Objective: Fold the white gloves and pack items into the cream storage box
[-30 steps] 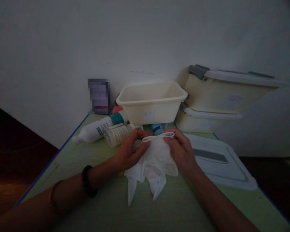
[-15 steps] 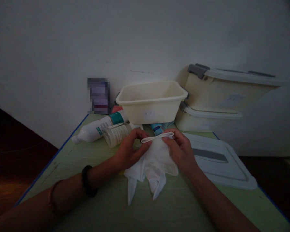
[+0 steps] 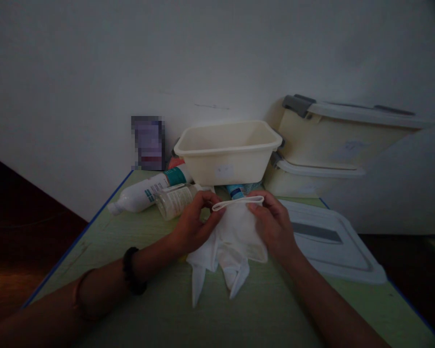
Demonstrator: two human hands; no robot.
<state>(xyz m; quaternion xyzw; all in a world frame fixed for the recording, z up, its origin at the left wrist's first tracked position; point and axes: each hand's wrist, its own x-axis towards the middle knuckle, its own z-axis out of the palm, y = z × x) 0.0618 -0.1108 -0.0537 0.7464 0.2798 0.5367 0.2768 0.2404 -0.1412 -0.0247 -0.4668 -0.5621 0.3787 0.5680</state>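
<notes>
A white rubber glove (image 3: 230, 241) lies on the green table (image 3: 159, 309), fingers pointing toward me. My left hand (image 3: 194, 224) pinches the left side of its rolled cuff. My right hand (image 3: 273, 224) pinches the right side of the cuff, so the cuff is stretched between both hands just above the table. Both hands are closed on the glove.
Behind the hands lie a white bottle with a teal label (image 3: 145, 193), a clear jar (image 3: 174, 200) and a blue tube (image 3: 235, 192). A cream open tub (image 3: 226, 152) stands at the back, two lidded bins (image 3: 333, 145) stacked at right, and a loose lid (image 3: 326, 241) lies flat.
The cuff and both hands have risen very slightly; otherwise the scene is the same.
</notes>
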